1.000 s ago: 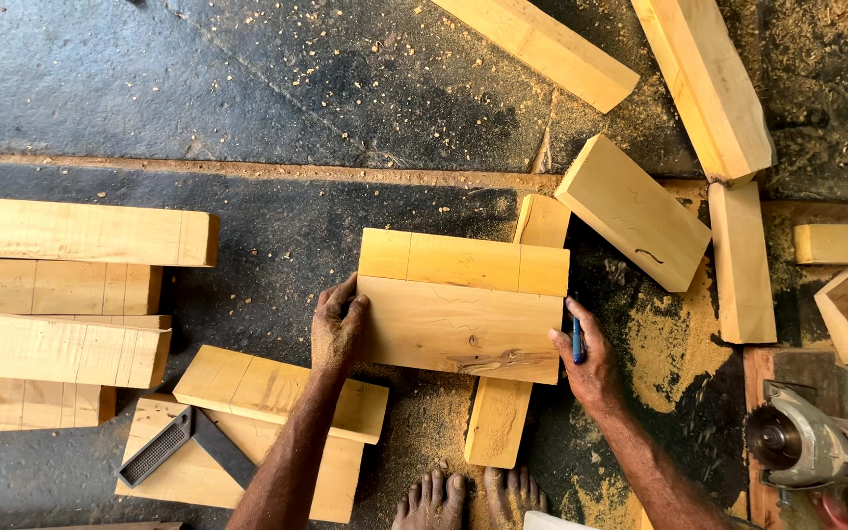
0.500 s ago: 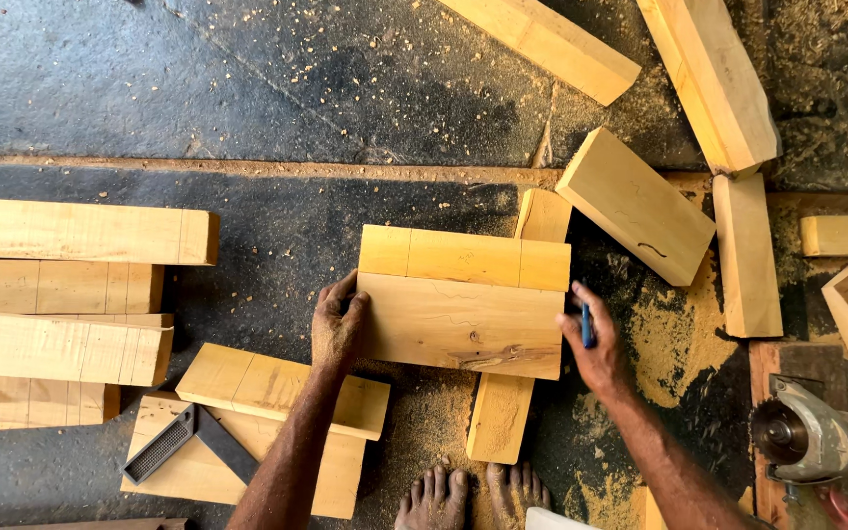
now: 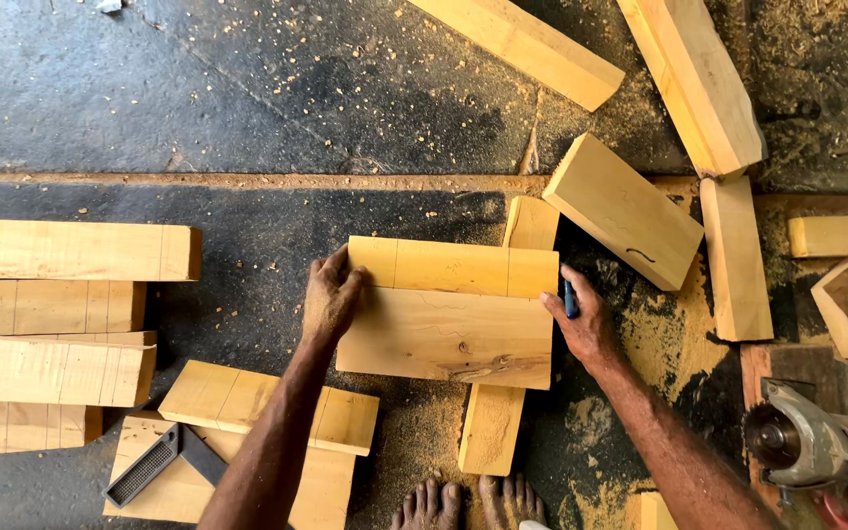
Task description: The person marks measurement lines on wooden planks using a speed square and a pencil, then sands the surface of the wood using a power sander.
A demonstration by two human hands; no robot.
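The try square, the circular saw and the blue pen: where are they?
try square (image 3: 164,459), head view, on its slotted stock.
circular saw (image 3: 809,447), head view, on its metal body.
blue pen (image 3: 570,297), head view, on its barrel.

Seen at left: a stack of long planks (image 3: 51,324) with pencil lines across them. Below, two more boards (image 3: 267,407), with a dark try square (image 3: 164,461) resting on the lower one. Scattered across the top and right: several thick wood offcuts (image 3: 625,211), one slanted beam (image 3: 694,83), one upright piece (image 3: 735,260). At bottom right, a circular saw (image 3: 812,447). Sawdust (image 3: 660,339) strewn over the dark concrete floor (image 3: 198,88). Bare toes (image 3: 468,503) at the bottom edge.
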